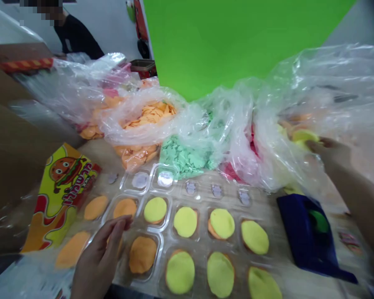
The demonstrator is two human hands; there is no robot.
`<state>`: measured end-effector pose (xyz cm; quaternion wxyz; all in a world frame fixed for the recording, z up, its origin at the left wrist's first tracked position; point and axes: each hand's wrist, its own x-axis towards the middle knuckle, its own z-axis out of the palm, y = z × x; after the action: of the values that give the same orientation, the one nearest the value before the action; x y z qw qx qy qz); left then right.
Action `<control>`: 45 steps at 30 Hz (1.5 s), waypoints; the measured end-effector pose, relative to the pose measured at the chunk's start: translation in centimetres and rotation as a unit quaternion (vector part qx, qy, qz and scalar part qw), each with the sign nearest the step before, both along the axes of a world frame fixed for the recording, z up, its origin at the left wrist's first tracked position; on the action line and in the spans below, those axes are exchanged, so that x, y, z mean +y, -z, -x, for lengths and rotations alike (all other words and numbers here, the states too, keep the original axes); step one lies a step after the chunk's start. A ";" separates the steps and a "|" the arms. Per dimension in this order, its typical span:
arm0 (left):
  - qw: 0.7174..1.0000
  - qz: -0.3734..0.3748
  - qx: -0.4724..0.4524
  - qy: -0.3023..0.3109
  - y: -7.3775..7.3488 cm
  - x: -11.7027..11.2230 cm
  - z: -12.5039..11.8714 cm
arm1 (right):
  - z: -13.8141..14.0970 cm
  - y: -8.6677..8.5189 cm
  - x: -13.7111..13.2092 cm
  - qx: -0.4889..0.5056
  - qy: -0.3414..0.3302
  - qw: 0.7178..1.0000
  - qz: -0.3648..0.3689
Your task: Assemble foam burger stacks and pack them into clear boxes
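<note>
At the right, my right hand (322, 144) reaches into a clear plastic bag (318, 99), its fingers closed on a yellow disc (303, 136). My left hand (98, 255) hovers low over the clear tray compartments, thumb and fingers drawn together; whether anything is between them is hidden. Beside its fingertips lies an orange disc (124, 206) in a compartment, and another orange disc (143, 254) sits just right of the hand. Several compartments to the right bear yellow discs, such as this yellow disc (185, 221), with orange edges showing under some.
Behind the trays stand open plastic bags of orange pieces (152, 114), green pieces (187, 155) and red pieces (233, 171). A dark blue tape dispenser (311, 236) is at right. A printed burger card (65, 182) lies left, near a cardboard box (15, 124). A person (77, 35) is behind.
</note>
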<state>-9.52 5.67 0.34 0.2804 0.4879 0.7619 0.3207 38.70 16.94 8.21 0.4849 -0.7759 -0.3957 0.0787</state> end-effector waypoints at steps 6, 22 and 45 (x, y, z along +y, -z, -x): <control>0.992 -0.015 -0.127 -0.010 -0.5 0.7 -2.5 | 2.1 -3.4 -3.3 0.195 -0.054 0.979 -0.038; 0.823 0.007 -0.542 0.171 -8.0 1.1 -12.3 | 17.7 -1.1 -12.8 0.596 -0.448 0.644 0.173; 0.881 -0.086 -0.464 -0.024 -5.7 0.7 -6.1 | 18.7 0.4 -12.3 0.498 -0.362 0.741 0.269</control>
<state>-3.38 6.34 6.03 0.5509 0.2867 0.5253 0.5817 19.98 4.62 7.86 0.3187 -0.5235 -0.3113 0.7263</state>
